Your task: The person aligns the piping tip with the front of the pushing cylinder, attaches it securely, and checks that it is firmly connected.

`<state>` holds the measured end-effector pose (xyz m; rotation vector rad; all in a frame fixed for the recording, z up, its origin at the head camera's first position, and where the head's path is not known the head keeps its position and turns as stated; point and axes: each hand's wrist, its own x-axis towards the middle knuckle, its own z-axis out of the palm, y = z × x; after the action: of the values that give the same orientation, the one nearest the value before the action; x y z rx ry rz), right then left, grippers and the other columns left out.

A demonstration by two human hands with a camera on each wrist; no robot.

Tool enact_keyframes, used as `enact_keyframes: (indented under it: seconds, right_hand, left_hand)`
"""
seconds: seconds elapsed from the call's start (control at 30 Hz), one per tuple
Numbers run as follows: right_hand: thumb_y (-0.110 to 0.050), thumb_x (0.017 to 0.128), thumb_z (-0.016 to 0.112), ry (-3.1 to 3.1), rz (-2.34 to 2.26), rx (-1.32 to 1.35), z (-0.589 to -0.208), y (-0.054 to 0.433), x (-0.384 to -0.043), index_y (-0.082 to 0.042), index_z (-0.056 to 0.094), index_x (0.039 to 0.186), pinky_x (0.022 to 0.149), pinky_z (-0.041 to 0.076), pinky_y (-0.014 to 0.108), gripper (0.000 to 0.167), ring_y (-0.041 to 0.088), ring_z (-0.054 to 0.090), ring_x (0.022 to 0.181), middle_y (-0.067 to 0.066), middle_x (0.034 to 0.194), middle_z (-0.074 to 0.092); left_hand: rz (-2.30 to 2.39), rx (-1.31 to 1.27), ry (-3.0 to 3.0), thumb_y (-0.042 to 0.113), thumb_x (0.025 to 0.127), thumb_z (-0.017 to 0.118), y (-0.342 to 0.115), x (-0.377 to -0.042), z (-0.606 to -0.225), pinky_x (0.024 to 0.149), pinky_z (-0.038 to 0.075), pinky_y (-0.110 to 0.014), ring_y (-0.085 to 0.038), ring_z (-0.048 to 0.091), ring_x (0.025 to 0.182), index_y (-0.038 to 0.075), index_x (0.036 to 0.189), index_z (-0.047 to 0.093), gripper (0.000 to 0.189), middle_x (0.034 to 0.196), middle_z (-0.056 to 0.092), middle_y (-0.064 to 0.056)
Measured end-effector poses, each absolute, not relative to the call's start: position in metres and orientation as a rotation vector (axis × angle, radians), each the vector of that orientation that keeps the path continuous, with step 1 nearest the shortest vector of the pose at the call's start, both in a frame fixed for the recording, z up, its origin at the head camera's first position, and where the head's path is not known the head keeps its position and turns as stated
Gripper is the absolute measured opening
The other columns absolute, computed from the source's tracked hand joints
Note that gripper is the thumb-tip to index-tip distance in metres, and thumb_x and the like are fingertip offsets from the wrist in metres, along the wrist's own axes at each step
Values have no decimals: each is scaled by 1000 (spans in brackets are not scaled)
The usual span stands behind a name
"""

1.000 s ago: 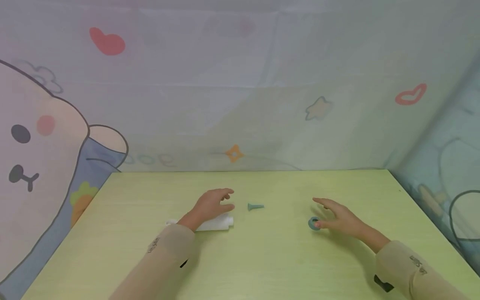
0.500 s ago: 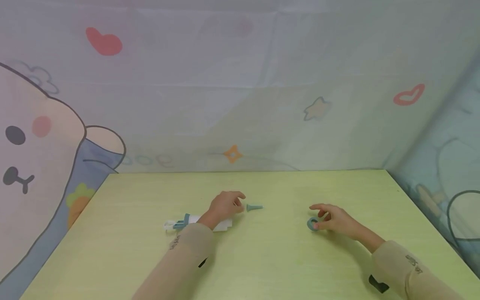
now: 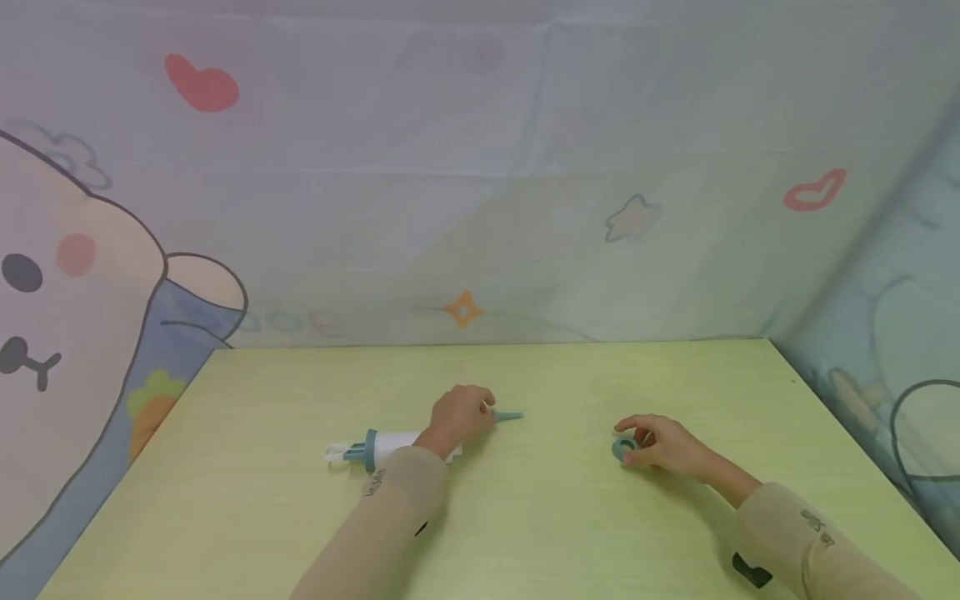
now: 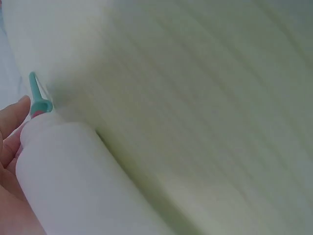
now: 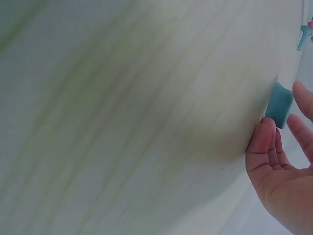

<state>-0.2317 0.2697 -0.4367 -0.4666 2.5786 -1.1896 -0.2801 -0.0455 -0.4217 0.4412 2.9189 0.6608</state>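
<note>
Dispenser (image 3: 393, 444), syringe-style, flat on its side on the pale yellow-green table (image 3: 540, 533). White barrel, teal collar (image 3: 370, 451), then teal ribs and a white end piece (image 3: 335, 454) toward the left of the head view. Fully opaque, so no telling about contents, sorry. Partly hidden behind the left sleeve (image 3: 375, 533) up there, but big and close in the left wrist view, narrower neck (image 4: 36, 127) and all.

Past that neck, a little teal nozzle (image 3: 510, 415), also lying down, thin tip pointing right, flared end at the left hand (image 3: 459, 412). Bent fingers on that one, thumb and fingertips right by the flare. Honestly can't tell between a real pinch and a light touch, even with the wrist views.

Over on the other side, well apart from all that: a teal ring (image 3: 625, 448) on the table, open through the middle. Right hand (image 3: 671, 446) right there, thumb at the near edge, fingers half bent and spread around it, not clamped down. Plenty of room between both hands, btw.

Writing-wise: small dark print (image 3: 377, 482) on the left sleeve and more on the right sleeve (image 3: 780, 525), too blurry to read. Faint rounded letters (image 3: 288, 322) low on the cartoon backdrop (image 3: 525, 167) too, way too washed out for a proper word.
</note>
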Motion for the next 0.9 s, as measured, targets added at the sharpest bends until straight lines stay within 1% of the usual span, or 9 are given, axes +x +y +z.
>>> enact_keyframes:
  seconds: [0.23,0.3,0.5,0.63,0.9]
  right_hand:
    - [-15,75,69,2622,-1138,-474,-442,269,-235,1,56,107,51,43,23,38,13,47,65,10,83,52]
    - [-15,75,69,2627,-1131,-475,-442,269,-236,0,57,107,51,43,24,37,13,47,64,9,82,52]
    - [-14,75,69,2646,-1108,-475,-440,268,-235,-1,57,105,51,43,24,35,13,47,64,7,81,52]
    - [-14,75,68,2651,-1102,-474,-440,267,-234,-1,57,104,51,43,24,34,13,47,64,7,81,52]
    - [-15,77,66,2695,-1104,-499,-435,268,-231,-1,57,105,55,43,23,32,12,47,69,6,82,53]
  left_hand:
    - [652,411,2941,18,77,65,-40,-280,-427,63,48,-30,-17,62,80,11,99,66,23,90,68,-2]
    - [660,422,2949,16,77,64,-40,-280,-428,64,48,-30,-17,63,80,10,99,66,23,90,68,-3]
    - [717,470,2974,6,76,62,-37,-278,-430,70,50,-30,-19,64,84,6,97,67,22,91,68,-5]
    - [746,489,2982,4,75,60,-35,-277,-430,74,50,-31,-20,64,86,6,96,67,22,91,68,-6]
    - [810,546,3006,2,73,58,-32,-272,-423,71,49,-29,-18,63,81,6,96,67,25,86,68,-4]
